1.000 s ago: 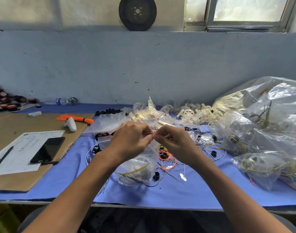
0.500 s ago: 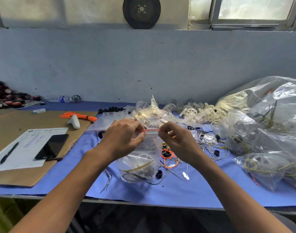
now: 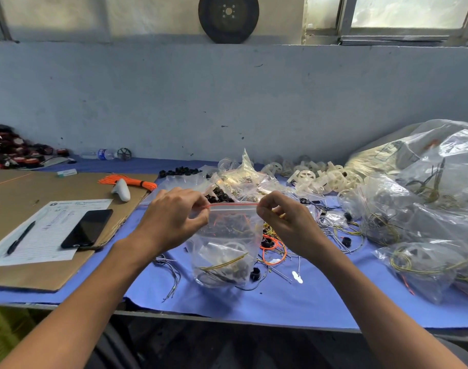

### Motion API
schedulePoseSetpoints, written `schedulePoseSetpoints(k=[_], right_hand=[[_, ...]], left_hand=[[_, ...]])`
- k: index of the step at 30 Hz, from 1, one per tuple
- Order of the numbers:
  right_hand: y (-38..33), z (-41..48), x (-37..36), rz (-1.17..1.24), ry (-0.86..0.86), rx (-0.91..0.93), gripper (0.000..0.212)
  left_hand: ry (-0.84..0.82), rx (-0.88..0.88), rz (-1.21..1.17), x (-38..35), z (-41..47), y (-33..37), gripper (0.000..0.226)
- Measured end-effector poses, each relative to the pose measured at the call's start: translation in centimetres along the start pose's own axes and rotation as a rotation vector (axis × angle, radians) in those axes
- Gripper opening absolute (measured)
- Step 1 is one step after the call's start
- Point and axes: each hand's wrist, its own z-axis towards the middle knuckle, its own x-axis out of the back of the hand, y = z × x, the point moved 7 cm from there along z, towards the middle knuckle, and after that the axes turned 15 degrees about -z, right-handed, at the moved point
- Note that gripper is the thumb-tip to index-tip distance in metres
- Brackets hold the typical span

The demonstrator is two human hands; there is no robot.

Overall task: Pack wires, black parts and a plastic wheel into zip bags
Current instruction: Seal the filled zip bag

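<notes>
Just above the blue cloth [image 3: 280, 304] at the middle of the table, a clear zip bag [image 3: 222, 235] hangs upright between two hands, its bottom resting on or just over the cloth. The left hand [image 3: 174, 217] pinches the left end of the bag's red zip strip [image 3: 232, 205] between thumb and curled fingers, and the right hand [image 3: 286, 222] pinches the right end the same way, so the strip runs taut and level between them. Inside the bag lie a white plastic wheel [image 3: 234, 247], yellow wires [image 3: 227, 261] and some black parts [image 3: 239, 272] gathered at the bottom. Just beside the bag's lower right corner sits a loose black part [image 3: 255, 274], with an orange wire loop [image 3: 276, 250] and thin loose wires [image 3: 342, 230] scattered to the right. Behind the hands are a heap of empty and part-filled zip bags [image 3: 243, 179], a row of black parts [image 3: 179, 172] and a pile of white plastic wheels [image 3: 320, 177]. Filled bags [image 3: 413, 265] and large plastic sacks [image 3: 427, 161] crowd the right side. On the left, a cardboard sheet [image 3: 28, 272] carries a paper form [image 3: 49, 235], a pen [image 3: 21, 237], a dark phone [image 3: 87, 229], a white handheld device [image 3: 121, 190] and a bundle of orange wires [image 3: 129, 181]. A water bottle [image 3: 99, 154] lies against the back wall, and a black disc [image 3: 228, 18] leans on the ledge above.
</notes>
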Motion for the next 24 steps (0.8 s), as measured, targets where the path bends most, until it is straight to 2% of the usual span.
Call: schedulePoseSetpoints(k=[6, 10, 14, 17, 19, 22, 24], right_hand=[[-0.1, 0.2, -0.1, 0.015, -0.003, -0.004, 0.004], [0.1, 0.2, -0.2, 0.027, -0.002, -0.029, 0.005], [-0.2, -0.3, 0.1, 0.08, 0.024, -0.046, 0.006], [0.1, -1.1, 0.5, 0.224, 0.0, -0.153, 0.01], [-0.2, -1.7, 1.0, 0.359, -0.015, -0.178, 0.014], [-0.9, -2.5, 2.7, 0.595, -0.011, -0.201, 0.014], [-1.2, -3.0, 4.1, 0.698, -0.019, -0.205, 0.013]], left_hand=[[0.044, 0.036, -0.009, 2.0, -1.2, -1.3, 0.006], [0.016, 0.056, -0.038, 2.8, -1.9, -2.1, 0.003], [0.021, 0.08, -0.129, 3.1, -2.4, -2.7, 0.008], [0.083, 0.034, -0.216, 3.5, -2.2, -2.6, 0.013], [0.152, 0.007, -0.257, 4.2, -1.8, -2.2, 0.029], [0.275, 0.047, -0.389, 5.2, -0.7, -2.0, 0.045], [0.302, 0.074, -0.475, 5.2, -0.3, -2.0, 0.05]])
